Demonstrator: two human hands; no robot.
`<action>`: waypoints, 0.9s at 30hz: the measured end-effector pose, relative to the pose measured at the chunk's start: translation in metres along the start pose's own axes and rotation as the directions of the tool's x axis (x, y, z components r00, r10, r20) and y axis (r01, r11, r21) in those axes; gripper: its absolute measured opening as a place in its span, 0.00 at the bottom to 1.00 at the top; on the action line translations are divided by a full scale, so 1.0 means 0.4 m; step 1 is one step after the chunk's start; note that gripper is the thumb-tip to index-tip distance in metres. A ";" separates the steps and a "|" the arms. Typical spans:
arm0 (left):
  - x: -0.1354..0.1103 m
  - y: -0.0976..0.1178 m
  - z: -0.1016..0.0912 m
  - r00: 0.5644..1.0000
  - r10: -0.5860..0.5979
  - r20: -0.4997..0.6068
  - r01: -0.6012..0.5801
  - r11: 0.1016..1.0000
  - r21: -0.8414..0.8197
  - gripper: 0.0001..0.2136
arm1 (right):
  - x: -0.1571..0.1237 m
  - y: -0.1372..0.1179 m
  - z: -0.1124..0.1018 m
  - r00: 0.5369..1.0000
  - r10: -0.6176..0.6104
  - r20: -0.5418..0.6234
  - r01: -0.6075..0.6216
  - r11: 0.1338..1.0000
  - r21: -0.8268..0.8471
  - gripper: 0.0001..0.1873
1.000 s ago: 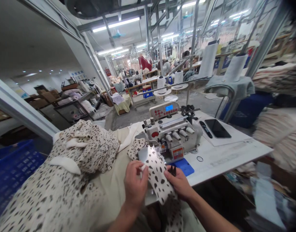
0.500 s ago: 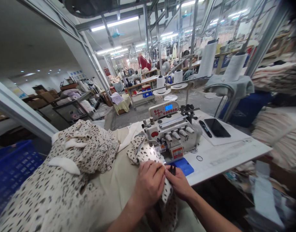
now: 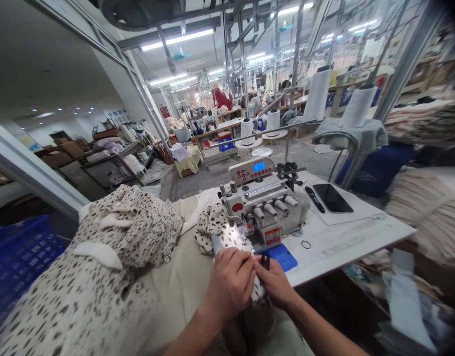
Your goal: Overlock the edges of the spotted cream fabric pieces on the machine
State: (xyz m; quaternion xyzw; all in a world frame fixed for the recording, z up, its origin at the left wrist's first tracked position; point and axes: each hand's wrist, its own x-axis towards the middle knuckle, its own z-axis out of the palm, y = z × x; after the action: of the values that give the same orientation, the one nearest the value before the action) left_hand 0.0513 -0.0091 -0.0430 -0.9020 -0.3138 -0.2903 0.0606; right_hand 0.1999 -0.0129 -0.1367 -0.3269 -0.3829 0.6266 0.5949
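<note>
At the lower centre of the frame, the left hand [image 3: 229,284] is clenched over a strip of spotted fabric [image 3: 232,238], its fingers [image 3: 235,262] curled down on the cloth. The right hand [image 3: 274,282] closes just beside it at the strip's edge, with small black snips [image 3: 265,262] showing at its fingertips [image 3: 259,264]; whether those fingers grip the snips or the cloth cannot be told.

The strip runs from the hands up to the foot of the overlock machine [image 3: 262,207], and its far end is bunched against the machine's left side. How much of it is sewn cannot be made out: no finished seam shows clearly, and the hands cover the worked edge. A large heap of the same print [image 3: 82,296] lies at lower left, beside a blue crate [image 3: 23,257].

The white table [image 3: 346,247] carries a blue pad [image 3: 281,257] and a phone [image 3: 332,198] at right. Thread cones [image 3: 361,106] stand at upper right, above a draped grey cloth [image 3: 346,134]. Stacked fabric [image 3: 431,212] fills the right edge, while rows of sewing tables [image 3: 216,129] recede under strip lights toward the upper centre.
</note>
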 end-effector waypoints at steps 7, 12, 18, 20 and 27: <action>-0.003 -0.002 0.006 1.000 0.006 -0.001 -0.006 1.000 -0.003 0.11 | -0.003 -0.013 0.012 0.999 0.041 -0.020 -0.040 0.999 0.016 0.22; 0.000 -0.001 0.005 1.000 0.006 0.006 -0.006 1.000 -0.002 0.11 | -0.002 -0.014 0.009 1.000 0.023 -0.005 -0.023 1.000 0.008 0.20; -0.004 -0.004 0.010 1.000 0.004 0.004 -0.004 1.000 -0.002 0.11 | -0.002 -0.011 0.008 1.000 0.025 -0.005 -0.025 1.000 -0.017 0.21; -0.006 -0.005 0.010 1.000 0.005 0.010 -0.005 1.000 0.001 0.12 | -0.002 -0.010 0.008 1.000 0.018 -0.018 -0.019 0.999 -0.030 0.21; -0.004 -0.001 0.003 1.000 0.014 -0.015 -0.013 0.999 0.031 0.11 | -0.004 -0.011 0.008 0.999 0.025 -0.023 -0.026 1.000 -0.011 0.21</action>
State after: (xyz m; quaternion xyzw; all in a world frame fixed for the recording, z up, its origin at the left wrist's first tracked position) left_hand 0.0504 -0.0092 -0.0451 -0.9009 -0.3116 -0.2918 0.0786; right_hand 0.1994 -0.0149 -0.1312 -0.3423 -0.3752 0.6281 0.5895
